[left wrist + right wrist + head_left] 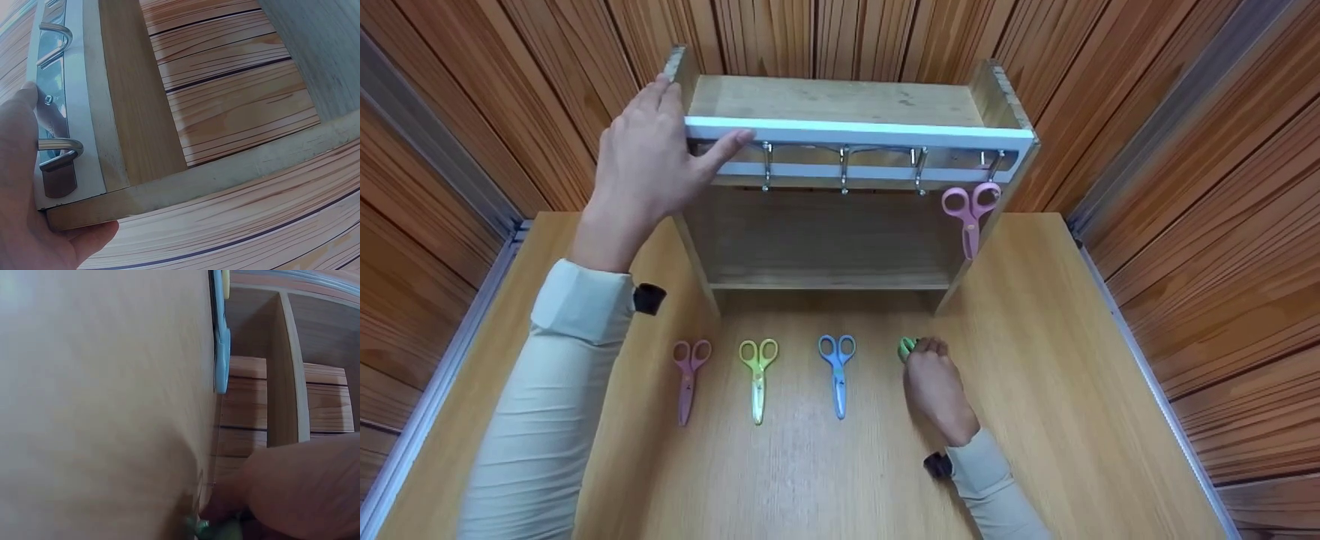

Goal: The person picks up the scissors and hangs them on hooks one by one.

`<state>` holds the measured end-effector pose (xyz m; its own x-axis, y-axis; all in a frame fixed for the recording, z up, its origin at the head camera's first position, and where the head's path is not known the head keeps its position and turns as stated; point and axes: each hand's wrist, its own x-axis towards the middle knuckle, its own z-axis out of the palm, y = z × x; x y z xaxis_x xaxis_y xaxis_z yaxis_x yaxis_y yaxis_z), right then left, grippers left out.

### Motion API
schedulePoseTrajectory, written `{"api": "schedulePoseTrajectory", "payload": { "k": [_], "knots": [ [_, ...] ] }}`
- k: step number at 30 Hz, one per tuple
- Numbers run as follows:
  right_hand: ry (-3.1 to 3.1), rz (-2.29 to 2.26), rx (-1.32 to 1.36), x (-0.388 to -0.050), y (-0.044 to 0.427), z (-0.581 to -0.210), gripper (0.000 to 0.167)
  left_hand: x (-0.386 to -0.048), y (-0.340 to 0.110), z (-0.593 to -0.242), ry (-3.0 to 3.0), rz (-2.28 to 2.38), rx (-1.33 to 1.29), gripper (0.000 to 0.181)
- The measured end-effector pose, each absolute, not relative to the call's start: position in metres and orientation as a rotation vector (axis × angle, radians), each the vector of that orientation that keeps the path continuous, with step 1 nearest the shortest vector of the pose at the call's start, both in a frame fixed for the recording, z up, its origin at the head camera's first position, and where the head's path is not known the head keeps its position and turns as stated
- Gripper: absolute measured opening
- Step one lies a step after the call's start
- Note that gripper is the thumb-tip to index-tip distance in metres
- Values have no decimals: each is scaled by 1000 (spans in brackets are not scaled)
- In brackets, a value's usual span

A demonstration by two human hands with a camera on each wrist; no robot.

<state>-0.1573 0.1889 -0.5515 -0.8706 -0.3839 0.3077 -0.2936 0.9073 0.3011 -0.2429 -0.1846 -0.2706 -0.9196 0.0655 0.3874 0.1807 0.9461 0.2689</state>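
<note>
My left hand [641, 154] grips the upper left corner of a wooden shelf [832, 101]. Its thumb lies over the white front rail [885, 133], and the fingers are on the outer side board. In the left wrist view a fingertip [98, 241] shows past the shelf's edge. Down on the table, my right hand [936, 386] holds green scissors [907, 347]; the hand covers most of them, leaving part of the handle visible. Pink scissors [970, 236] hang from the rightmost hook. Left of my right hand lie blue scissors [838, 371], with their handles towards the shelf.
Yellow-green scissors [758, 379] and darker pink scissors [686, 382] lie farther left on the wooden table [810, 480]. Several metal hooks [844, 169] line the rail. Wood-panelled walls [1222, 315] stand at the back and both sides.
</note>
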Motion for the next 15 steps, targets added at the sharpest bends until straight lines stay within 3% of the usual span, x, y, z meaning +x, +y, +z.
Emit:
{"api": "schedulePoseTrajectory", "payload": {
  "k": [8,15],
  "knots": [
    [-2876,12,468,-157,194,-541,10,-243,-185,-271,-2739,-418,-168,109],
    [-3081,646,315,-164,200,-525,13,-243,-185,-270,-2740,-419,-165,110]
  ]
}}
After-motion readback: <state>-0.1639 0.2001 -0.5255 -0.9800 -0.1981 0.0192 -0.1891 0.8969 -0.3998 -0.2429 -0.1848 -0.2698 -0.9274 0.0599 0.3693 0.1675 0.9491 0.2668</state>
